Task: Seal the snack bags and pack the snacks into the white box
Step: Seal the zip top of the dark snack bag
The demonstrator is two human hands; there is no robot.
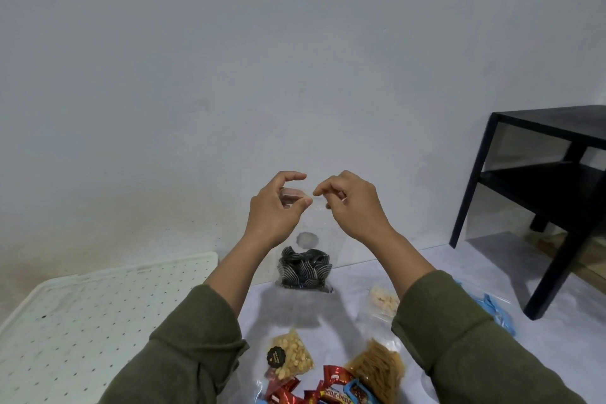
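I hold up a clear snack bag (310, 239) with dark striped chips (305, 269) at its bottom. My left hand (278, 207) pinches the left part of the bag's top edge and my right hand (351, 203) pinches the right part. The bag hangs upright just above the floor. A white perforated box lid or tray (98, 305) lies at the left. On the floor near me lie a bag of peanuts (292, 357), a bag of tan sticks (380, 371), red and blue wrapped bars (314, 390) and a bag of pale snacks (383, 302).
A black low table (541, 174) with a shelf stands at the right against the wall. Blue packets in a clear bag (495, 308) lie beside my right sleeve. A plain grey wall fills the back.
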